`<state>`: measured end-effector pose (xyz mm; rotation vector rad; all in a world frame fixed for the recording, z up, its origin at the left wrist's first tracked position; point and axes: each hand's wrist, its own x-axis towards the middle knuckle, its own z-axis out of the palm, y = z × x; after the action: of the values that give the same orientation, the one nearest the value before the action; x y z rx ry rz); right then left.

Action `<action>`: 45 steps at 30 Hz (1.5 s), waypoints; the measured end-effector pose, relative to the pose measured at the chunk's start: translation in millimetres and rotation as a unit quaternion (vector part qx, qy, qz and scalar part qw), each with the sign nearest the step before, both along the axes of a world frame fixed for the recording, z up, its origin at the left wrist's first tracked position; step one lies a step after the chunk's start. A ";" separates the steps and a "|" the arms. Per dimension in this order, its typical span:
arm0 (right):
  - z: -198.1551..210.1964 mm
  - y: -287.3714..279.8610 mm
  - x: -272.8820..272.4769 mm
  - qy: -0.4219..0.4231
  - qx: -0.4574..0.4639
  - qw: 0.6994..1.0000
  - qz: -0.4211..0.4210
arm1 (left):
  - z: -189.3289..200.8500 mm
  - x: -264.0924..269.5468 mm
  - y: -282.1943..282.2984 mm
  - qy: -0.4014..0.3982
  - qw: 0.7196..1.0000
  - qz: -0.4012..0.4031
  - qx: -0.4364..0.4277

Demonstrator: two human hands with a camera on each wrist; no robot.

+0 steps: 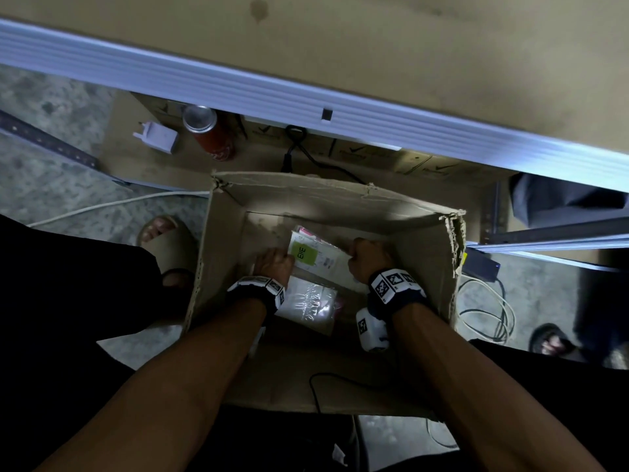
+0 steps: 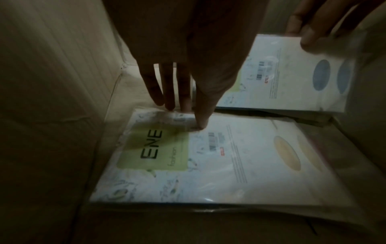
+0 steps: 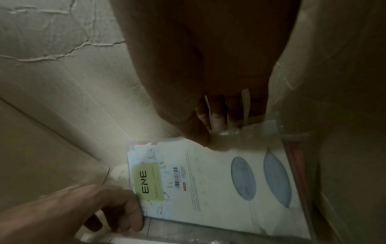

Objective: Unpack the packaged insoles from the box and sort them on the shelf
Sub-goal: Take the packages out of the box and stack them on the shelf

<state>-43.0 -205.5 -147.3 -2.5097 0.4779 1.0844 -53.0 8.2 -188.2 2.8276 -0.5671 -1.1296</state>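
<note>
An open cardboard box (image 1: 425, 253) stands on the floor with both my hands inside it. My right hand (image 1: 369, 257) pinches the clear plastic edge of an insole package with blue ovals (image 3: 240, 181) and a green ENE label, tilted up off the bottom. My right thumb (image 3: 196, 132) lies on its front and the fingers are behind it. A second package with yellow ovals (image 2: 208, 156) lies flat on the box floor. My left hand (image 1: 272, 264) pinches its far edge, thumb (image 2: 200, 122) on top. Another clear bag (image 1: 309, 301) lies between my wrists.
A pale metal shelf beam (image 1: 306, 97) runs across above the box, with a cardboard-lined shelf behind it. A red can (image 1: 207, 134), a white charger (image 1: 158, 136) and a black cable (image 1: 299, 144) lie beyond the box. Coiled cables (image 1: 486, 311) and another person's foot (image 1: 548, 338) are at the right.
</note>
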 end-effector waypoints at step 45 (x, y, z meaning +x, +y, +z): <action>233.0 15.1 -37.1 -0.294 -0.100 0.944 0.111 | 248.4 30.7 3.4 -0.049 0.978 -0.028 -0.199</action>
<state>-80.1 -190.4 85.6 -2.9412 0.1369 0.3119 -22.3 11.7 60.2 2.5411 -0.7832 -0.7793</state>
